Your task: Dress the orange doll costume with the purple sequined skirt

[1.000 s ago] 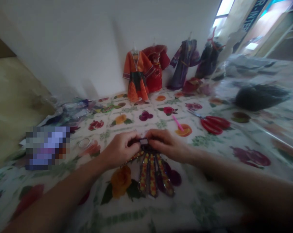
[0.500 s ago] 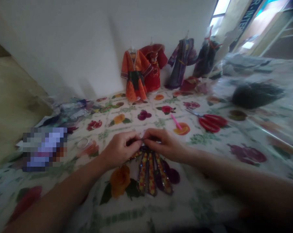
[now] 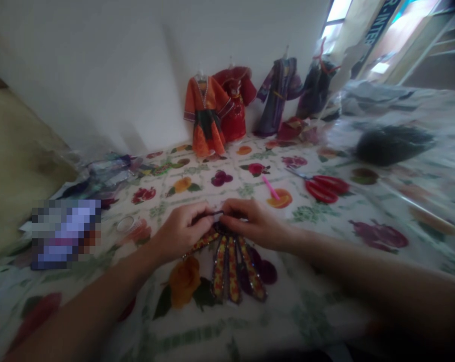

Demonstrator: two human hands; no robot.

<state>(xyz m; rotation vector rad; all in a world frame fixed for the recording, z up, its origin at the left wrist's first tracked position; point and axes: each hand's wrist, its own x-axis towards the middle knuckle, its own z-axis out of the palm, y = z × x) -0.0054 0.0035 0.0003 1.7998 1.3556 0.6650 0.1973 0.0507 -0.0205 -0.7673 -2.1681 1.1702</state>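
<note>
A small doll-sized garment piece with several yellow-and-red patterned strips (image 3: 233, 271), edged with glitter, lies spread on the tablecloth. Its strips fan out toward me from a dark gathered top. At that top edge my left hand (image 3: 184, 229) pinches a thin dark band (image 3: 218, 213) between thumb and fingers. My right hand (image 3: 250, 221) is closed in a pinch on the same band, just to the right. The two sets of fingertips are nearly together, and they partly hide the band. One strip slants off to the left beneath my left hand.
Red-handled scissors (image 3: 325, 187) and a pink stick (image 3: 270, 188) lie beyond my right hand. Doll dresses (image 3: 204, 115) stand along the wall. A dark bundle (image 3: 393, 145) is at right, a clear ring (image 3: 125, 224) and a blurred-out blue item (image 3: 67, 234) at left, on the fruit-print tablecloth (image 3: 272, 329).
My fingertips have parted slightly, so more of the dark band shows between them. More of the left slanting strip is visible. The whole view has shifted a little.
</note>
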